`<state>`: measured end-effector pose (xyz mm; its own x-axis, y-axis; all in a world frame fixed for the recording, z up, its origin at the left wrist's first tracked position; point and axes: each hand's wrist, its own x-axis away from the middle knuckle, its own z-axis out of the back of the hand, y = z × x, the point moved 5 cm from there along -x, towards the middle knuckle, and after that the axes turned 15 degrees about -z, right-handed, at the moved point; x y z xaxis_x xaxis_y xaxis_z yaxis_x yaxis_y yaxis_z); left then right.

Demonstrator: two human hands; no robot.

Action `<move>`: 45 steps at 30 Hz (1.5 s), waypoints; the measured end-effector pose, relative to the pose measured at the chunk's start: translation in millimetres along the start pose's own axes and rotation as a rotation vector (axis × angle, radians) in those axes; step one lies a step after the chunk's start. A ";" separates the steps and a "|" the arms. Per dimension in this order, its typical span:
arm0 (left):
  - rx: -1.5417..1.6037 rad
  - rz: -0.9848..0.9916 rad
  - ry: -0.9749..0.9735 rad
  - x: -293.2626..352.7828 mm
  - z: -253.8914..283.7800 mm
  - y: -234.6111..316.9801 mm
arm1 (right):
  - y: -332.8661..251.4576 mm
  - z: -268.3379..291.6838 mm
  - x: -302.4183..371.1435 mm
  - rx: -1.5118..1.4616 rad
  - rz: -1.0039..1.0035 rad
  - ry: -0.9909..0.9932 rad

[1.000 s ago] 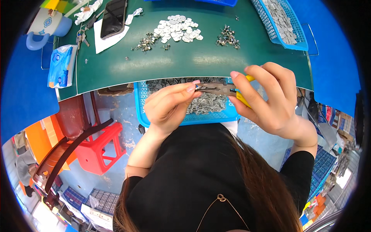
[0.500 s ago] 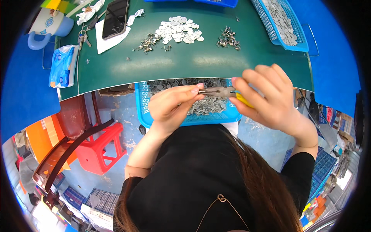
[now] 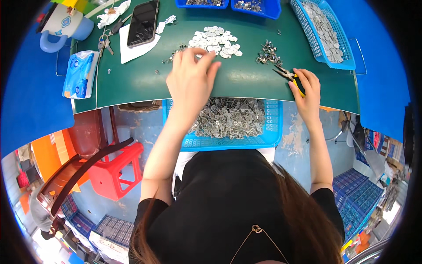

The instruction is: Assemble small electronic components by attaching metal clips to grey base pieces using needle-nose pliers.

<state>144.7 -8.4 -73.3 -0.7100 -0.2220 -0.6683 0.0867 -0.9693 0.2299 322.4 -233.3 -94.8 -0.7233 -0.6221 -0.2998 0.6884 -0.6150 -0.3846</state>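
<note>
My left hand [image 3: 190,78] reaches over the green tabletop at the near edge of a pile of flat white pieces [image 3: 215,40]. Its thumb and index finger are apart, and nothing shows between them; the other fingers are partly hidden. Beside it lies a heap of small metal clips [image 3: 175,54], partly covered by the hand. My right hand [image 3: 309,94] is closed round the yellow handles of long-nose pliers [image 3: 286,75]. The pliers' jaws are spread and point toward a second heap of metal clips [image 3: 269,53].
Below the table edge, a light-blue basket [image 3: 228,143] holds many metal pieces. Another blue basket [image 3: 347,63] of flat pieces stands far right. Blue trays [image 3: 268,12], a phone [image 3: 143,22], keys [image 3: 105,45], tissues [image 3: 80,75] and a mug [image 3: 66,27] also occupy the table.
My hands have separated. The left has moved forward from the pliers' tip to the white pile; the right has lowered the pliers to the tabletop at the right, and their jaws have opened.
</note>
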 end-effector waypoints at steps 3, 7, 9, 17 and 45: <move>-0.113 0.023 -0.074 -8.0 -12.1 -18.3 | 2.2 -4.8 -2.3 0.041 0.037 -0.006; -0.056 -0.113 -0.047 -5.6 -22.3 -26.0 | -6.0 -3.1 -2.1 0.047 0.024 0.090; -0.032 -0.108 -0.050 -7.7 -25.3 -28.2 | -17.7 3.2 -1.3 0.003 0.016 0.154; 0.245 0.098 0.272 -12.6 -0.2 -31.9 | -186.0 69.6 18.0 -2.142 0.324 -1.090; 1.366 0.876 0.670 102.6 44.8 -63.1 | -192.4 -82.2 -30.6 -0.504 0.202 -0.062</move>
<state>35.1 34.7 -124.7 -0.3646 -0.9254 -0.1030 -0.5945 0.1462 0.7907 207.6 -56.1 -83.4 -0.5646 -0.7406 -0.3644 0.6906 -0.1820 -0.7000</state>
